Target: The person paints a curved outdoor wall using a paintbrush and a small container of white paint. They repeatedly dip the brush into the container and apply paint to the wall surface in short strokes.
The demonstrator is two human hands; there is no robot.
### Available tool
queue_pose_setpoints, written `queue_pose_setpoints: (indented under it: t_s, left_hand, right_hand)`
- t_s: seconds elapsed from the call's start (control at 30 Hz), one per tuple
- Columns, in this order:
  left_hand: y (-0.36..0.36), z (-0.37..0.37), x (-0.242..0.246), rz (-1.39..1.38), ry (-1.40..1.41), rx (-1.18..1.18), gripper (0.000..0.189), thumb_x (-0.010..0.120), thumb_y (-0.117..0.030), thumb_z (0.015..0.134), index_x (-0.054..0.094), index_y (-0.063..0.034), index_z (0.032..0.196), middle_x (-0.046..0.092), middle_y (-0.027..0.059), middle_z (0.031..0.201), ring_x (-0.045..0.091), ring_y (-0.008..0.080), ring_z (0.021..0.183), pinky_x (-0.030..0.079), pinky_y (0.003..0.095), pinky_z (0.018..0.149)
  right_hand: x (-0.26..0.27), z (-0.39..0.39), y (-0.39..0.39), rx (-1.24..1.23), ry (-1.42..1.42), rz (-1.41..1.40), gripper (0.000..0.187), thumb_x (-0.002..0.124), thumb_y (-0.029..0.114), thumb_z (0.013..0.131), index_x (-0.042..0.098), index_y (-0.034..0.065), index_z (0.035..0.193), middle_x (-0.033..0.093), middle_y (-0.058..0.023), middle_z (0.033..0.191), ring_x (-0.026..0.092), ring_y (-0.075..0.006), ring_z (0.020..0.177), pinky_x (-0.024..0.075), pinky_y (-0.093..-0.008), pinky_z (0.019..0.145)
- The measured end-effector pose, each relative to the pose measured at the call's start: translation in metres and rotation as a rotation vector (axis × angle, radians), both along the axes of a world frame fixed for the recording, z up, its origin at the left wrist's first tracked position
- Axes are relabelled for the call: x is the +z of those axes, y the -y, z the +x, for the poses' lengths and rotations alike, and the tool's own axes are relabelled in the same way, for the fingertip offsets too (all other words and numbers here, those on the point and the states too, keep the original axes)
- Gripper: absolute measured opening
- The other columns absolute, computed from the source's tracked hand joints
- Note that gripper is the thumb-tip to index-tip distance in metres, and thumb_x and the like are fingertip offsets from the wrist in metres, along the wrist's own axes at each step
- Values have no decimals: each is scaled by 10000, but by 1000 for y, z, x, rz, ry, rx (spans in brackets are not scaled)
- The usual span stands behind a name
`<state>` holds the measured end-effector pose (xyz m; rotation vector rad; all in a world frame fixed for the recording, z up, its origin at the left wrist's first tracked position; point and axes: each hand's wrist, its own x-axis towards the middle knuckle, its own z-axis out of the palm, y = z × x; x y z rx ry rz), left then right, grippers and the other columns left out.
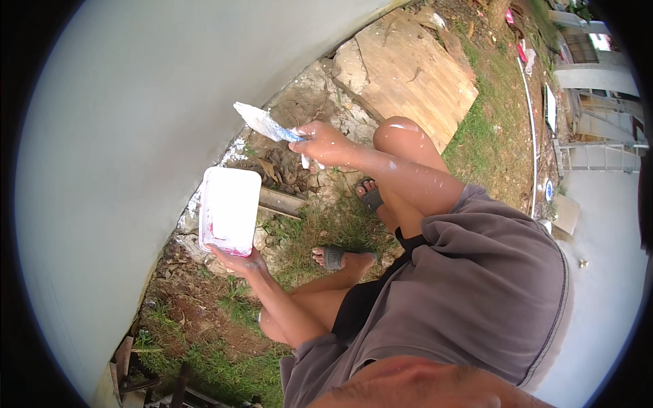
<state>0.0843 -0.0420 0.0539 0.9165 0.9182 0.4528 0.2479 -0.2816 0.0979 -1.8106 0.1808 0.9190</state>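
Observation:
In my right hand [324,144], at the upper middle, is a paintbrush [265,122] with a blue handle. Its bristles and much of its body are coated in white paint, and its tip is over or near the pale wall [127,132]; contact cannot be told. White paint marks my right fingers and forearm. My left hand [237,260] grips the lower end of a white rectangular plastic container [232,204], with red-pink smears on its inner side and rim. The container is beside the foot of the wall. Its contents look bright white, with no detail visible.
White splashes mark the rocky ground [306,97] along the wall's foot. A wooden board [413,71] lies at the upper right, and a narrow plank [283,201] near my sandalled feet. Scrap pieces [122,362] lie lower left. A metal ladder [599,155] is at the far right.

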Motion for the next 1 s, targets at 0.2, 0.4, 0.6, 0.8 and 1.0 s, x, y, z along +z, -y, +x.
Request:
queue_pose_setpoints:
  t_s: [0.2,0.4,0.6,0.8,1.0]
  left_hand:
    - [46,-28,37,-60,-74,-63,707,345,-546,949,223,-65,1452,314,151,1465,346,322,1332,333,472,1069]
    - [98,-48,135,-143,-215,-55,705,338,-549,949,217,-67,1450,306,153,1465,346,328,1326,341,482,1056]
    - [143,-37,232,-108,-184,-189,676,333,-532,961,228,-69,1441,334,153,1441,387,312,1303,382,459,1030]
    - [195,-19,282,-173,-156,-407,696,330,-554,958,239,-52,1431,348,155,1427,405,305,1287,397,429,1015]
    - [264,3,297,-359,-211,-492,661,356,-517,970,278,-28,1406,409,140,1379,444,272,1248,402,415,1003]
  right_hand:
    - [41,-10,30,56,47,-202,406,615,226,882,576,13,1226,659,-116,789,599,-148,602,455,-281,544]
    - [123,-41,93,-146,-54,85,347,617,199,890,600,16,1185,649,-44,756,545,-84,558,411,-247,497]
    - [251,-92,156,-388,-91,274,270,632,176,884,612,-5,1083,614,-11,722,541,-66,617,393,-232,512]
    - [388,-129,226,-469,-124,294,215,648,166,878,605,15,1024,612,-6,792,552,-63,695,423,-234,593]
    - [445,-163,269,-762,-246,301,283,667,170,850,611,-2,1067,603,-8,729,549,-61,603,405,-211,523]
